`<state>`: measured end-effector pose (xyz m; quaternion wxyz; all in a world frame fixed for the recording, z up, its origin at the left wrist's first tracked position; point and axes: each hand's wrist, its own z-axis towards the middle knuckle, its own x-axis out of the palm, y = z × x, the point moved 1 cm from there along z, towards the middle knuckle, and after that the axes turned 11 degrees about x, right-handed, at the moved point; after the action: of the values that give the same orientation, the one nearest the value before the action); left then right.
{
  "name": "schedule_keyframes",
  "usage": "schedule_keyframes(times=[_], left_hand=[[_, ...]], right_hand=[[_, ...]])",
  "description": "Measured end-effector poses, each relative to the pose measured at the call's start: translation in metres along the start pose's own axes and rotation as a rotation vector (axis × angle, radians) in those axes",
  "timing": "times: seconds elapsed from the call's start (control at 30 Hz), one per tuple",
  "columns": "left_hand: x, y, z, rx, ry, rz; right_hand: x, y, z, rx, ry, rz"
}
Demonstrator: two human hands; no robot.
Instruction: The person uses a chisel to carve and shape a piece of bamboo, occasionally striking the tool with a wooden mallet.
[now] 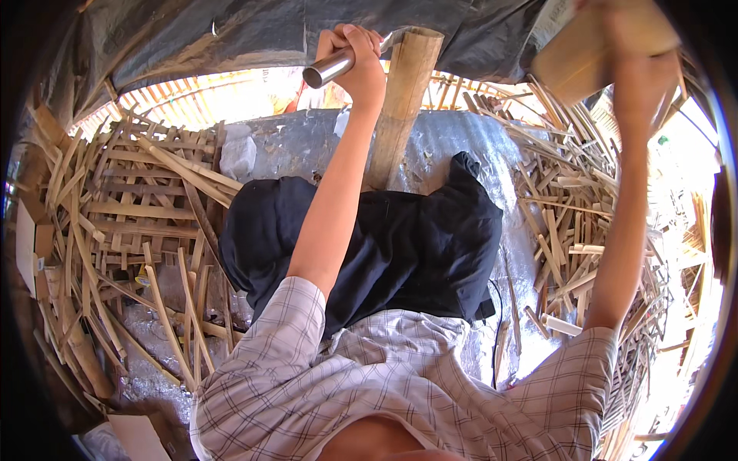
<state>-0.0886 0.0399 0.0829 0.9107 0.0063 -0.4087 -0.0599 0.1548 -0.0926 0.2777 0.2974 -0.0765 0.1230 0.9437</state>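
My left hand [361, 67] is closed round a shiny metal tube handle [326, 71]. A short blade [389, 41] shows past my fingers, against the top end of an upright bamboo pole [405, 96]. The pole leans slightly and its lower end is behind my dark-clad legs [384, 246]. Raised at the upper right, my right hand [644, 81] is smeared by motion. It grips a thick, light brown wooden block [576, 63], held well apart from the blade and the pole.
Split bamboo strips lie in a heap [569, 223] on my right. To my left are more strips [184, 307] and a woven bamboo lattice [146, 192]. Grey sheeting [453, 138] covers the ground ahead, and a dark tarp [215, 38] hangs beyond.
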Motion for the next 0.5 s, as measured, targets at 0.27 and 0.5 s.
schedule_keyframes(times=[0.27,0.5], left_hand=[[-0.038,-0.009,0.007,0.075,-0.012,0.13],[-0.041,-0.002,0.016,0.042,-0.035,0.039]], right_hand=[[0.032,-0.043,-0.14,0.668,1.017,-0.256],[0.022,0.029,-0.099,1.26,0.909,0.203]])
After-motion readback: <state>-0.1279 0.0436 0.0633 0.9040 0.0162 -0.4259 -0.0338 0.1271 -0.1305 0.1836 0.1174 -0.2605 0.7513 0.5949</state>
